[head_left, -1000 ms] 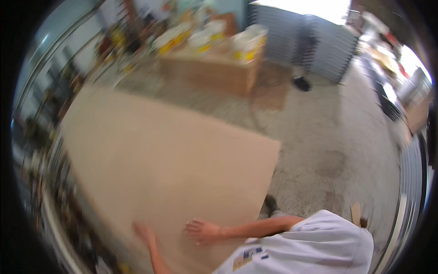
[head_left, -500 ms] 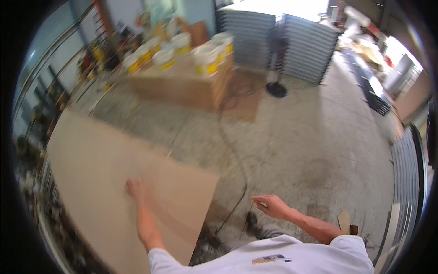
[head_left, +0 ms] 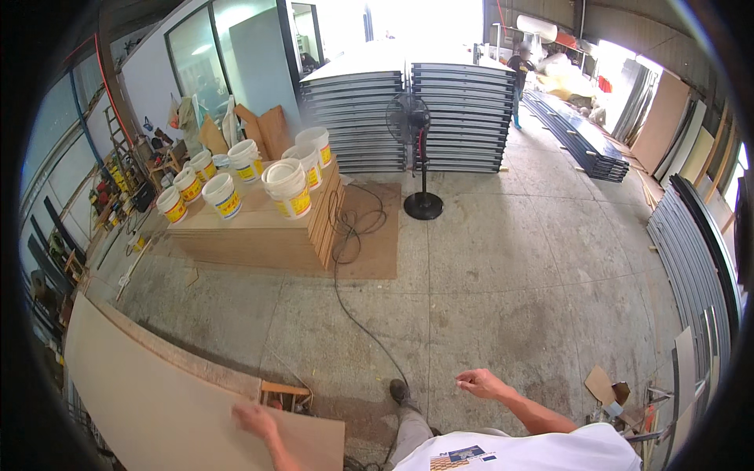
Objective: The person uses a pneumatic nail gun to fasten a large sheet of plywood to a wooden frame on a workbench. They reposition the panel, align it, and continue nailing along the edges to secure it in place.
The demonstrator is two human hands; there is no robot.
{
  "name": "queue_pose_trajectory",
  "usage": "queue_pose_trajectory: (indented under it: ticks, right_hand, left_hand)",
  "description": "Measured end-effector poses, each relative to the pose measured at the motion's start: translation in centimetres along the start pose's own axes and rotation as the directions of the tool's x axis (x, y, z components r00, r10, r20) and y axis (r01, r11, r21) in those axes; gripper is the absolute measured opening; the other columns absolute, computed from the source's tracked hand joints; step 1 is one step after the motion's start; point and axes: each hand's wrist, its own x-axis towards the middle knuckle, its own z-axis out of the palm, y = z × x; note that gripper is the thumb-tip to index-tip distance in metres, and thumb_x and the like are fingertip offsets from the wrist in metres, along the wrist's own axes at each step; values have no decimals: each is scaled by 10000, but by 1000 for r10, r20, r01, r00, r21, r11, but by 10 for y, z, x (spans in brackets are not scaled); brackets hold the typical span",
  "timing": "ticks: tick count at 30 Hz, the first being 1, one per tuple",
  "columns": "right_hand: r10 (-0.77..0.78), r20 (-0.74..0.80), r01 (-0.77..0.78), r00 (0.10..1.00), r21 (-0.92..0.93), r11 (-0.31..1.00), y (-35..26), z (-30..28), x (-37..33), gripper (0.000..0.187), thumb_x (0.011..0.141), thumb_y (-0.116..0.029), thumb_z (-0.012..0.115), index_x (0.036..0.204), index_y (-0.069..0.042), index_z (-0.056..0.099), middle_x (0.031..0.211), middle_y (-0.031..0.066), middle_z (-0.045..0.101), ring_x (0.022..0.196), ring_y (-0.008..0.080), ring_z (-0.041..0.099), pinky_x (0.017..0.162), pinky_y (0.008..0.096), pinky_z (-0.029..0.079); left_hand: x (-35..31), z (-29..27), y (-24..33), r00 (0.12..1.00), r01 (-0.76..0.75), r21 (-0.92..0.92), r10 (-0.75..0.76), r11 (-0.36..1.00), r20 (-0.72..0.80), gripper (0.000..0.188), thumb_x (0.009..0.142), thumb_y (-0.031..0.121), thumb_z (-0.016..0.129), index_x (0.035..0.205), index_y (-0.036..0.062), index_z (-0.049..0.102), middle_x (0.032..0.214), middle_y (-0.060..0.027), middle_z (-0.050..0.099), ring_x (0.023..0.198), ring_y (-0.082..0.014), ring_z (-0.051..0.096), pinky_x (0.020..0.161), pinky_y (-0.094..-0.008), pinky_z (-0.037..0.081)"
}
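Note:
My left hand [head_left: 256,421] hovers over or rests on a large flat brown board [head_left: 165,385] at the lower left; contact cannot be made out. Motion smears its fingers. My right hand [head_left: 481,384] hangs over the concrete floor, right of my foot, its fingers loosely curled together. No object shows in it. The board's near right part covers what lies beneath. Beside its far edge, an orange-brown wooden piece [head_left: 284,388] shows.
Several white and yellow buckets [head_left: 287,188] stand on a stack of brown boards [head_left: 251,245]. A black cable [head_left: 357,315] crosses the floor. A standing fan [head_left: 423,206] fronts stacked grey panels [head_left: 459,118]. Panels [head_left: 687,251] lean at right; another person [head_left: 518,82] stands far back.
The view has lifted and turned left, showing more of the far room. The board now sits lower in view. My left hand appears nearer its right end; my right hand's fingers are more curled.

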Motion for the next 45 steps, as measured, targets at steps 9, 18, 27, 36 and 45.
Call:
queue_pose_trajectory:
  ticks: [9,18,27,36,45]
  right_hand:
    - [185,177,-125,967,-305,944,33,-29,239,387,975,-297,651,1219,0,698,1037,177,763,1008,328,728,857,442,569]
    - [-42,560,272,827,-335,902,79,-71,356,312,945,-263,612,1095,-10,715,1080,204,726,919,325,727,765,469,568]
    - [513,445,-551,734,-51,833,-54,24,630,329,1006,-282,520,1077,10,654,1064,183,730,981,389,727,745,511,604]
    - [405,479,-406,779,-106,908,-265,224,870,242,980,-194,564,1067,9,665,1013,149,716,862,297,718,655,403,577]
    - [117,714,-44,690,-119,992,-560,448,891,290,996,-136,554,1201,43,656,960,174,722,769,269,719,630,385,570]
  left_hand:
    - [15,-19,10,932,290,310,-341,906,126,787,1065,539,391,1601,-14,231,1685,-186,196,1554,-339,198,1236,-551,166]
    - [33,-18,17,937,332,83,-338,940,84,784,1012,444,524,1601,11,239,1686,-184,177,1568,-350,135,1245,-608,59]
    - [75,0,64,744,667,105,-667,737,-38,773,1018,438,520,1602,13,244,1689,-164,180,1567,-358,128,1242,-617,28]
    - [183,17,66,368,924,149,-924,351,-103,855,1014,585,439,1624,41,190,1708,-174,100,1563,-426,80,1202,-686,50]
    - [245,31,46,94,982,174,-984,67,-153,917,979,619,488,1626,48,177,1704,-186,106,1570,-397,75,1210,-668,57]
